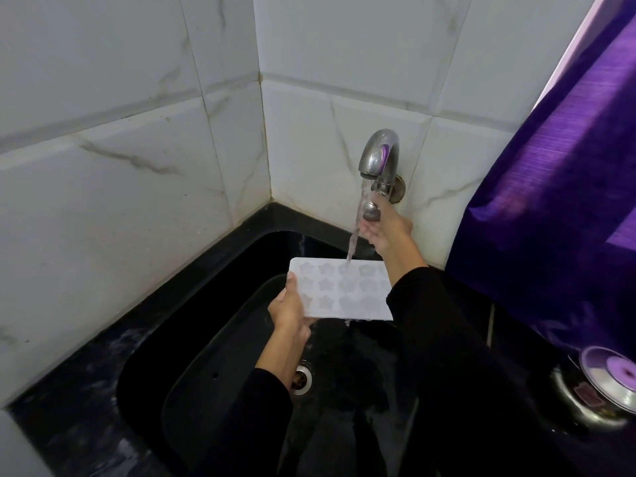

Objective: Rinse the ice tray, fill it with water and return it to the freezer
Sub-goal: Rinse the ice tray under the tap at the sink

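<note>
The tray (pixel 340 292), white with star-shaped cells, sits in my left hand (pixel 287 308) over the black sink (pixel 192 342). I pinch its left short edge, thumb on top near the corner and the other fingers curled underneath, and it lies roughly level with the cells facing up. My right hand (pixel 385 232) reaches up past the tray's right end and grips the tap handle (pixel 371 210), fingers wrapped around its round metal knob. Both my arms are in black sleeves (pixel 423 311).

Water (pixel 356 228) runs from the spout of the metal tap (pixel 378 156) and lands on the far edge of the tray, near the middle of that long side. A little of it spills off the near edge and drops into the sink. Below the tray, close to my left forearm, is the drain (pixel 303 376).

The tap comes out of a wall of white marbled tiles (pixel 120 108) that meet in a corner just left of it. A black counter (pixel 69 401) frames the sink. To the right hangs a purple curtain (pixel 557 187), and under it, on the counter, stands a steel pot with a lid (pixel 605 380).
</note>
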Motion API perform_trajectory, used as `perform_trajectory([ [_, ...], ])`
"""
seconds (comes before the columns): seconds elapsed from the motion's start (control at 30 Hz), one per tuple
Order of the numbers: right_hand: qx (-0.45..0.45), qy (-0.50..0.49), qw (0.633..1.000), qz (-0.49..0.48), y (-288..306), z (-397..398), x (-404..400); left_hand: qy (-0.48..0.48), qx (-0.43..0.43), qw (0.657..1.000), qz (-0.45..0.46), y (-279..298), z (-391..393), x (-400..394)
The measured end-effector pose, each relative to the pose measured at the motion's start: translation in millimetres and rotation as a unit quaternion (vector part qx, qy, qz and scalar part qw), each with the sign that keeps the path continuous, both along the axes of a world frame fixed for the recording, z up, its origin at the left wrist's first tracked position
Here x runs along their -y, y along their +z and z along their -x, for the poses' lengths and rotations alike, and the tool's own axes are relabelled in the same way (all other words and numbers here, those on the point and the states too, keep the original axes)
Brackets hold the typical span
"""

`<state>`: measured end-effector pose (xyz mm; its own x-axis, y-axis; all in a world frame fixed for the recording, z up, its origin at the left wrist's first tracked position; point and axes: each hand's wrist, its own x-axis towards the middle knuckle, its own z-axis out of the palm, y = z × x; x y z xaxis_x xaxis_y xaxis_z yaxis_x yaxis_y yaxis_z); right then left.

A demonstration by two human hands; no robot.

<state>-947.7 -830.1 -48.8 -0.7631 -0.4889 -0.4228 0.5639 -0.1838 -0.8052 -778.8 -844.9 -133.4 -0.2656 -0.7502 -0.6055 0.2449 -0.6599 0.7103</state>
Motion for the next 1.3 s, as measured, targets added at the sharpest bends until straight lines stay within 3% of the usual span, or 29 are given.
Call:
perform_trajectory([
  [0.2, 0.103, 0.027, 0.99, 0.091, -2.9, -1.4, -3.9, 0.007, 0.001, 1.0, -0.002, 0.9, -6.4, -0.5],
  [0.3, 0.083, 0.04, 0.993, 0.067, -1.0, -2.6, -5.4, 0.009, -0.002, 1.0, 0.0, 5.4, -13.6, -0.4],
  [0.43, -0.036, 0.071, 0.993, -0.087, 5.7, -12.3, -14.9, 0.017, 0.002, 1.0, 0.005, 8.9, -30.1, -0.5],
  [0.57, -0.259, 0.05, 0.911, -0.318, 2.4, -29.4, -47.8, 0.021, 0.004, 1.0, 0.006, 12.9, -52.6, -6.7],
  [0.67, -0.292, 0.061, 0.88, -0.37, -9.7, -48.2, -91.2, 0.025, 0.002, 1.0, 0.004, 15.1, -72.4, -15.6],
  [0.77, -0.241, 0.088, 0.892, -0.372, -34.4, -69.4, -128.0, 0.031, 0.001, 1.0, 0.004, 18.0, -91.7, -29.8],
  [0.93, -0.115, 0.115, 0.944, -0.287, -69.9, -112.3, -160.9, 0.025, 0.005, 1.0, 0.0, 19.9, -124.8, -57.4],
  [1.3, -0.134, 0.057, 0.949, -0.278, -72.4, -171.1, -211.4, -0.08, 0.005, 0.997, 0.011, 23.1, -188.9, -95.7],
])
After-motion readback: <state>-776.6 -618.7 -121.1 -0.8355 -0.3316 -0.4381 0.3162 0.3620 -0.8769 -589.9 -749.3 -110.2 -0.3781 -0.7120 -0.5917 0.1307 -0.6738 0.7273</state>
